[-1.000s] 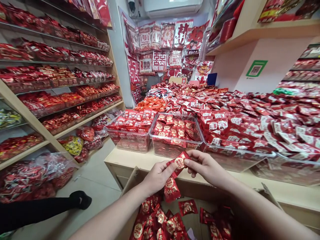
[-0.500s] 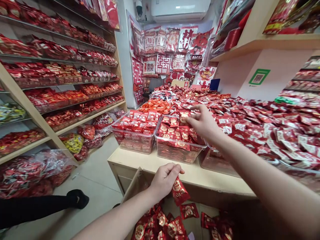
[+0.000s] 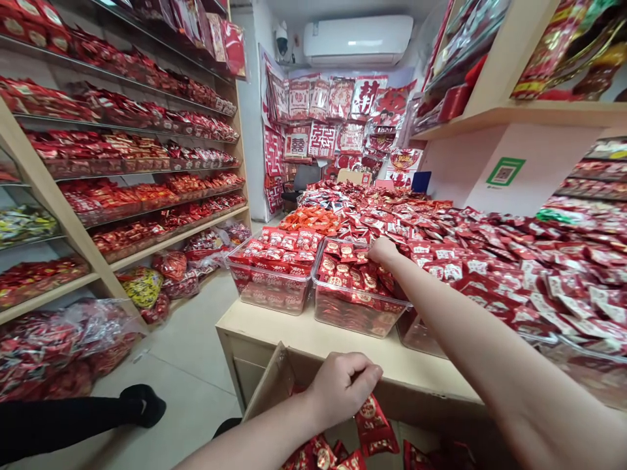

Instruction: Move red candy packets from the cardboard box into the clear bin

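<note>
Bright, even light reaches the left grip point(image 3: 343, 386) and the right grip point(image 3: 383, 251). Beyond them, glare sits on the air conditioner point(image 3: 357, 40); right of and below the left grip, the cardboard box point(image 3: 416, 399) lies in dark shadow. Shelves point(image 3: 181, 237) left of both grips look stretched, softly blurred outward.

From my remote post I see a white air conditioner point(image 3: 358, 42) mounted above packaged red-and-white decorations point(image 3: 322, 140) and a dark chair point(image 3: 306, 177). Wooden shelves point(image 3: 181, 237) of red packets point(image 3: 83, 147) line the left, near plastic bags point(image 3: 68, 346); a green-framed code point(image 3: 505, 172) hangs right.
</note>
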`<state>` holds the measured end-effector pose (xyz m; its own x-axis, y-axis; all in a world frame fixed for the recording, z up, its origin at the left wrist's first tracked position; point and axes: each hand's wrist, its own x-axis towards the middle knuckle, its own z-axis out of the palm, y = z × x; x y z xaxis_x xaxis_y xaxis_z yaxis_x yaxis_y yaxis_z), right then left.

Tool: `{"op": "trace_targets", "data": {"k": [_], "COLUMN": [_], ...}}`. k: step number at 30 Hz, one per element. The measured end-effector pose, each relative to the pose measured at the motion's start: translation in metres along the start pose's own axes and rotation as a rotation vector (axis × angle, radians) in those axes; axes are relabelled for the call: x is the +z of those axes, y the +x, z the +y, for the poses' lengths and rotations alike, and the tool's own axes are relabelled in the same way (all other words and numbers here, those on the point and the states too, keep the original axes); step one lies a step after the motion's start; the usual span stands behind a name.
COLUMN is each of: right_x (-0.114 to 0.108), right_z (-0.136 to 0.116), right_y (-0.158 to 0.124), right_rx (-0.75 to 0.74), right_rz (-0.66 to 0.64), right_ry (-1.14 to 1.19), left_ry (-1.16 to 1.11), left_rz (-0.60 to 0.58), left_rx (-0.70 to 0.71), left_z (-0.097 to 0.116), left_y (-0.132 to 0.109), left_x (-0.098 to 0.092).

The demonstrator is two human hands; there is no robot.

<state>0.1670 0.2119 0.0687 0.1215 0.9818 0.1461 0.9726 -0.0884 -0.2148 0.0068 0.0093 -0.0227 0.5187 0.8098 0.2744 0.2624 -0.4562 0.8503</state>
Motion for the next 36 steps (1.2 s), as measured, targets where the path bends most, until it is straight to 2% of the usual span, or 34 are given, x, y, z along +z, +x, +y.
{"op": "trace_targets", "data": {"k": [3, 6, 11, 14, 18, 20, 22, 25, 27, 29, 30, 33, 36], "right_x": [0.001, -0.002, -0.009, -0.006, 0.000, -0.006, -0.019, -0.038, -0.041, -0.031, -0.024, 0.003, 0.018], "right_z": [0.001, 0.000, -0.010, -0.019, -0.030, -0.033, -0.032, -0.021, -0.011, 0.000, 0.005, 0.014, 0.020], "right_y": [0.000, -0.002, -0.013, -0.019, -0.018, -0.021, -0.033, -0.079, -0.123, -0.165, -0.183, -0.215, -0.217], "right_rx": [0.033, -0.001, -0.208, -0.341, -0.369, -0.368, -0.385, -0.441, -0.468, -0.417, -0.377, -0.288, -0.233], "right_rz": [-0.065, -0.073, -0.065, -0.080, -0.053, -0.020, 0.031, 0.083, 0.025, -0.184, -0.248, -0.447, -0.609], "right_ry": [-0.062, -0.089, -0.060, -0.032, -0.012, 0.022, 0.083, 0.202, 0.289, 0.454, 0.520, 0.771, 1.030], "left_ry": [0.053, 0.114, 0.206, 0.230, 0.263, 0.224, 0.132, 0.005, -0.031, -0.051, -0.062, -0.112, -0.242], "left_rz": [-0.034, -0.052, -0.064, -0.064, -0.077, -0.086, -0.034, 0.208, 0.385, 0.492, 0.514, 0.491, 0.387], "left_rx": [0.029, 0.059, 0.107, 0.129, 0.174, 0.218, 0.241, 0.147, 0.047, -0.023, -0.040, -0.044, -0.087], "left_z": [-0.003, -0.006, -0.008, -0.009, -0.009, -0.008, -0.005, -0.003, -0.003, -0.005, -0.006, -0.009, -0.008], "left_y": [-0.001, -0.001, -0.001, -0.001, -0.002, -0.002, -0.001, 0.002, 0.006, 0.011, 0.014, 0.018, 0.017], "left_x": [0.003, 0.005, 0.005, 0.006, 0.006, 0.003, -0.001, -0.012, -0.019, -0.023, -0.023, -0.019, -0.014]}}
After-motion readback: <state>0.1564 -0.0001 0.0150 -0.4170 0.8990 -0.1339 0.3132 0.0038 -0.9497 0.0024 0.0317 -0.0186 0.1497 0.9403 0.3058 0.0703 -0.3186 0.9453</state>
